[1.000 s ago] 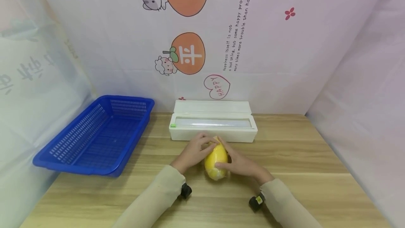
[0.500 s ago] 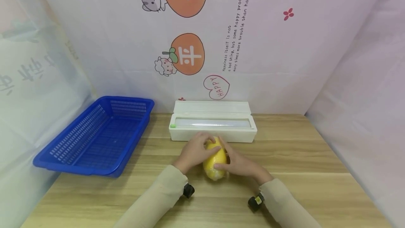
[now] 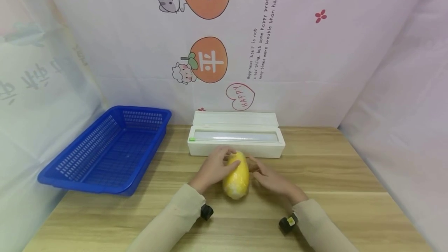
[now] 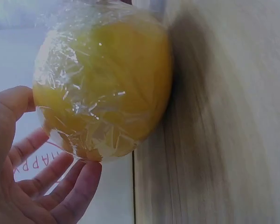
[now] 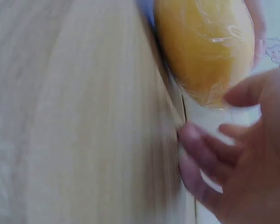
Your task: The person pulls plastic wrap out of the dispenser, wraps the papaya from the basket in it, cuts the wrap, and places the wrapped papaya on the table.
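A yellow oval fruit [image 3: 237, 178] wrapped in clear cling film lies on the wooden table, its long side pointing away from me. My left hand [image 3: 214, 169] holds it from the left, thumb on its upper side and fingers around the far left end. In the left wrist view, wrinkled film [image 4: 91, 107] covers the fruit's end, and the fingertips touch it. To the right of the fruit is my right hand [image 3: 274, 181], its fingers loosely bent and holding nothing. The right wrist view has its thumb [image 5: 247, 91] close to the wrapped fruit [image 5: 205, 51].
Behind the fruit stands a white cling film box [image 3: 236, 149] with its lid [image 3: 235, 119] raised and a roll [image 3: 235, 136] inside. A blue plastic basket [image 3: 143, 166] sits at the left. Printed white cloth [image 3: 297, 69] encloses the wooden table [image 3: 336, 205] at the back and sides.
My right hand has come off the fruit and shifted right. My left hand has settled on its left side, and the fruit has moved slightly to the left.
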A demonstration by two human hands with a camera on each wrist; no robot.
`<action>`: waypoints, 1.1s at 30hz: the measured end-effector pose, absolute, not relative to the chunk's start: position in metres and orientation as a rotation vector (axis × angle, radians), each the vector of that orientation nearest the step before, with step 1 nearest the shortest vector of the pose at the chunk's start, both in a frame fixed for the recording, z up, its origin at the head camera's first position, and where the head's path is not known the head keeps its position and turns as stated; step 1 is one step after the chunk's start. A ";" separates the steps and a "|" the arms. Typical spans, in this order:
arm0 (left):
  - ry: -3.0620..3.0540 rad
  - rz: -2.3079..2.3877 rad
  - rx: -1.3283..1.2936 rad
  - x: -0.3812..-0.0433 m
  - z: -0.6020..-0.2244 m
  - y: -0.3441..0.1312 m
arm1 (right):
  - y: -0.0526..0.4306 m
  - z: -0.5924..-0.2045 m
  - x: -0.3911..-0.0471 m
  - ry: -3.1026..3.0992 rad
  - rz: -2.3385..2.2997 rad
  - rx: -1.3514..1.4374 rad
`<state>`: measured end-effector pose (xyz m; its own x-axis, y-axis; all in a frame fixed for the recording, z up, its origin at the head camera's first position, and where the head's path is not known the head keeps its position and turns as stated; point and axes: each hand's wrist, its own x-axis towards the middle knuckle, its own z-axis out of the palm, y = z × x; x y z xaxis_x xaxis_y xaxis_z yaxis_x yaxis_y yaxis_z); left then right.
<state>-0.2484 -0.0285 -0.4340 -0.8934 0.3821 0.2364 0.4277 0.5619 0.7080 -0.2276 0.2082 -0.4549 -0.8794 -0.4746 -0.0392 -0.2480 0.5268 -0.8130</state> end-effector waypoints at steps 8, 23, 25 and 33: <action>-2.719 -1.207 -0.729 -0.247 -0.434 -0.033 | 0.206 -0.463 -0.226 2.735 -0.907 -0.909; -2.682 -1.265 -0.741 -0.242 -0.432 -0.043 | 0.189 -0.466 -0.226 2.656 -1.053 -0.848; -2.669 -1.288 -0.752 -0.243 -0.432 -0.044 | 0.188 -0.466 -0.224 2.639 -1.093 -0.805; -2.685 -1.329 -0.715 -0.242 -0.432 -0.046 | 0.188 -0.464 -0.219 2.496 -1.316 -0.655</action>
